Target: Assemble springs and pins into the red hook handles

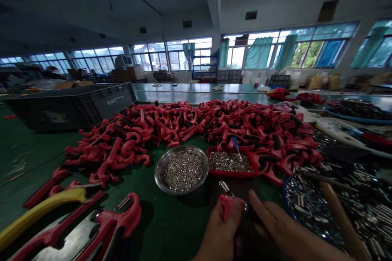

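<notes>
- The green table [171, 220] is spread across the lower frame, and its middle is covered by a heap of red handles [226, 126].
- The grey crate [67, 110] is seen at left, beyond the nearer handles.
- Loose metal parts [303, 195] are massed at lower right, with a hammer [337, 208] laid over them.
- The right hand [278, 224] is held at lower centre-right, just beside the left; whether anything is gripped by it cannot be told.
- By the left hand [223, 224], at lower centre, a red piece [226, 207] is grasped.
- Small metal pins are held in the steel bowl [158, 175] and the red tray [232, 174], at centre.
- A spring [224, 187] is seen at the red piece; whether it is attached cannot be told. Spring and piece appear to be being worked together; a steady left grasp and careful alignment would be called for next.
</notes>
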Tool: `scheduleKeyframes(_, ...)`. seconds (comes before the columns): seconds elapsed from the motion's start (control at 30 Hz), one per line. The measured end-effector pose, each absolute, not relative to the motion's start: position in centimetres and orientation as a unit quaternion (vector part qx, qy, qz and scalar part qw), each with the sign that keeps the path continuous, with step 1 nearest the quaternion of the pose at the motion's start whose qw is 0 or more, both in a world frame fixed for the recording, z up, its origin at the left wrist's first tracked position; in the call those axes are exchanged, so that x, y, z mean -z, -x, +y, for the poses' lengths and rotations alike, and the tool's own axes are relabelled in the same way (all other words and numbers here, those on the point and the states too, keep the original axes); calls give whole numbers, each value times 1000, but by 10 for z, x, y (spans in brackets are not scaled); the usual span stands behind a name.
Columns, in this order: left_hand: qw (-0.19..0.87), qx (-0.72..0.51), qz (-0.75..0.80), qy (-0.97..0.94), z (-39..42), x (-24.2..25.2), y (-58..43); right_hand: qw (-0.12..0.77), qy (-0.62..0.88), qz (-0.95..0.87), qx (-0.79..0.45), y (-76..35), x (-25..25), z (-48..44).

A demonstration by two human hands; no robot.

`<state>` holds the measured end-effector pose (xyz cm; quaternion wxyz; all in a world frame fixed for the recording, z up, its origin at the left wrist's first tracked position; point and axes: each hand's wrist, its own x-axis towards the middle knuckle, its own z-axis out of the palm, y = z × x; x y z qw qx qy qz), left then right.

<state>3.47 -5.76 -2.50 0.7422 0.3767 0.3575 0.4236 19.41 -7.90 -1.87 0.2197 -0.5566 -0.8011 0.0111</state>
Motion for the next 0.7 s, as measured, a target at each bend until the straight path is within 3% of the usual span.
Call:
scheduleKeyframes(0.07, 788, -364, 361, -342, -54, 27, -35, 187, 547, -815, 39, -197, 13, -78)
scheduleKeyframes(0.13, 802, -334, 363, -338, -52, 30, -34, 216, 541, -811, 47, -194, 12, -77)
scheduleKeyframes(0.27, 757, -350, 382, -397, -51, 33, -33, 298, 567, -767, -45, -180, 21, -73)
scheduleKeyframes(0.37, 765, -350, 389, -374, -49, 27, -32, 278, 587, -756, -82, -176, 20, -70)
scheduleKeyframes(0.57, 801, -324, 370, -341, -49, 20, -33, 266, 484, -825, 121, -186, 17, -75)
scheduleKeyframes(0.7, 784, -351, 377, -346, -48, 28, -34, 256, 470, -832, 145, -187, 18, -75)
